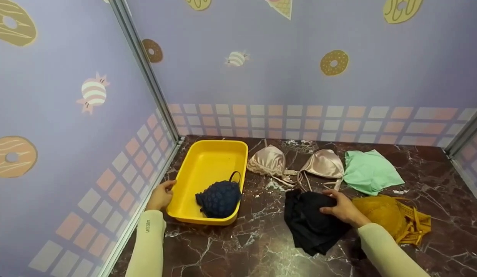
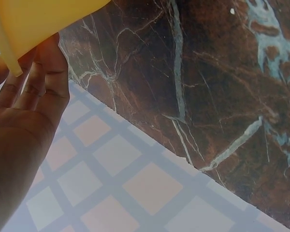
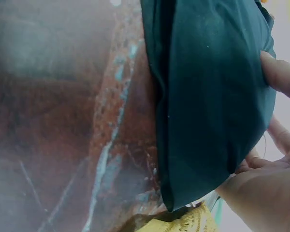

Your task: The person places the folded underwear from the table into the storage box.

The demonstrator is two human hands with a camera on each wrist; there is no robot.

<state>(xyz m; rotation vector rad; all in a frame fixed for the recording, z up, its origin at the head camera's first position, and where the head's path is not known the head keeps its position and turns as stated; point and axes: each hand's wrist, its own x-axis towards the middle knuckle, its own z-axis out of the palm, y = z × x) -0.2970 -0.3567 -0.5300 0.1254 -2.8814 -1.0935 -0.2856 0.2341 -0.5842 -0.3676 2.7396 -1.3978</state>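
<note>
At the left, my left hand [image 1: 160,197] grips the side rim of a yellow plastic tub [image 1: 193,148]; in the left wrist view its fingers [image 2: 52,58] curl at the tub's edge. A dark blue bra [image 1: 219,199] lies bunched inside the tub, one strap standing up against the right wall. To the right, my right hand [image 1: 344,209] grips a soft black garment [image 1: 311,223] between thumb and fingers. That garment [image 3: 212,96] looks dark teal in the right wrist view and hangs in folds; its exact kind is unclear.
Behind the black garment lies a pale pink satin bra [image 1: 323,163] with lace trim. A mint green folded garment [image 1: 371,171] is at the back right. Beside my right wrist rests a mustard bra [image 1: 382,213]. Patterned walls enclose the dark marbled table [image 1: 257,250] at left, back and right.
</note>
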